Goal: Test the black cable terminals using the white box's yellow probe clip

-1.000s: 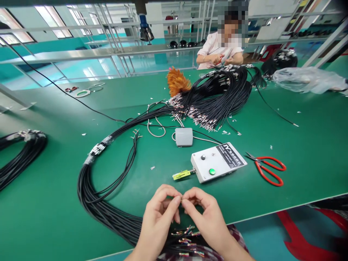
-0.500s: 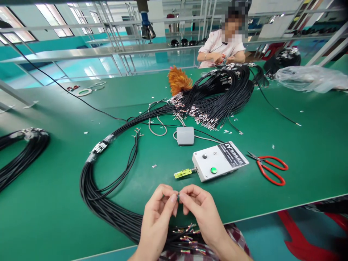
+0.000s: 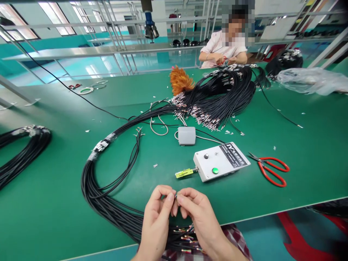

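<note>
Left hand [image 3: 157, 214]: bottom centre of frame, fingers curled, grip narrow; thumb & forefinger pinch one end of a tiny wire tip [image 3: 175, 196].
Right hand [image 3: 197, 214]: just beside the left, fingertips meeting it; grip narrow, pinching the same wire tip from the other side.
Wire tip: between the two hands' fingertips, above the near edge of the surface [image 3: 54, 214]; too small to tell more.
Cable bundle [image 3: 108, 206]: thick black bundle, lower left, curving from under the hands up toward centre; coloured stripped ends [image 3: 187, 235] fan out below the hands, at the person's lap.
White box [image 3: 221, 161]: right of centre, just above the hands; green button, black knob, black label; small yellow-green clip [image 3: 182, 173] sticks out at its left end.
Grey pedal [image 3: 186, 135]: centre, just above the box, w/ grey cord.
Red scissors [image 3: 270, 168]: right of the box, lying flat.
Second cable pile [image 3: 223, 96]: upper centre, many black cables w/ metal ends.
Orange duster [image 3: 179, 79]: upper centre, left of that pile.
Other person [image 3: 224, 50]: top centre, seated at far side, hands on cables.
Plastic bag [image 3: 312, 79]: upper right.
More black cable [image 3: 24, 152]: far left edge.
</note>
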Demonstrator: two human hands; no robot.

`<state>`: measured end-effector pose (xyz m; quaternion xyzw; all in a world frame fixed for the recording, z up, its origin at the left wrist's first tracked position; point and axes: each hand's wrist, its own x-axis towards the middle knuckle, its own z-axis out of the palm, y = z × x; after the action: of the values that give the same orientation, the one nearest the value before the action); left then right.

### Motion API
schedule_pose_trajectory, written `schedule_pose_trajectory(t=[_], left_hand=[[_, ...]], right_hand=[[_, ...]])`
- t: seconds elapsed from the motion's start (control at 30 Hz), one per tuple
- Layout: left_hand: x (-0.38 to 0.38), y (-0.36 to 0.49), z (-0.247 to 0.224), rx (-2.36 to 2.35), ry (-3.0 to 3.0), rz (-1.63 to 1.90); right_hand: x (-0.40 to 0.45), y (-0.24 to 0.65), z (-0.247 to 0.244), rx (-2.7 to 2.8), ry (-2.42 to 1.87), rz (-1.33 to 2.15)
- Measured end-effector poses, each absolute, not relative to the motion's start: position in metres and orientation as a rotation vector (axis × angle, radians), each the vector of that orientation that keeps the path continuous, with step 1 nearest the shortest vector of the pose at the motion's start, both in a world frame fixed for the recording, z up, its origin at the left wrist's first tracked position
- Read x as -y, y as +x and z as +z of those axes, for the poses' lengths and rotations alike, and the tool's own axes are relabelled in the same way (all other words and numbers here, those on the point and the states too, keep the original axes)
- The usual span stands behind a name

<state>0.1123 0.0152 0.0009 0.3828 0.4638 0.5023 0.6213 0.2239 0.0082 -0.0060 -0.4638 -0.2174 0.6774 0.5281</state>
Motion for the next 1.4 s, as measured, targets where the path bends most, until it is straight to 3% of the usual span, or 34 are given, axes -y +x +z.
schedule_pose_trajectory(t=[0.43, 0.77, 0.93, 1.4], left_hand=[[-0.019, 0.114, -0.012, -1.145, 1.168, 0.978], [-0.021, 0.116, -0.017, -1.247, 1.731, 0.939], [-0.032, 0.107, -0.014, -1.125, 1.96, 0.929], [-0.071, 0.099, -0.007, -1.31, 1.498, 0.911]], right_hand=[[-0.003, 0.255, -0.014, 0.986, -1.338, 1.368], [0.0, 0.28, -0.008, 2.016, -1.507, 0.292], [-0.014, 0.282, 0.005, 2.275, -1.364, 0.041], [-0.065, 0.286, 0.003, 2.456, -1.481, -0.3]])
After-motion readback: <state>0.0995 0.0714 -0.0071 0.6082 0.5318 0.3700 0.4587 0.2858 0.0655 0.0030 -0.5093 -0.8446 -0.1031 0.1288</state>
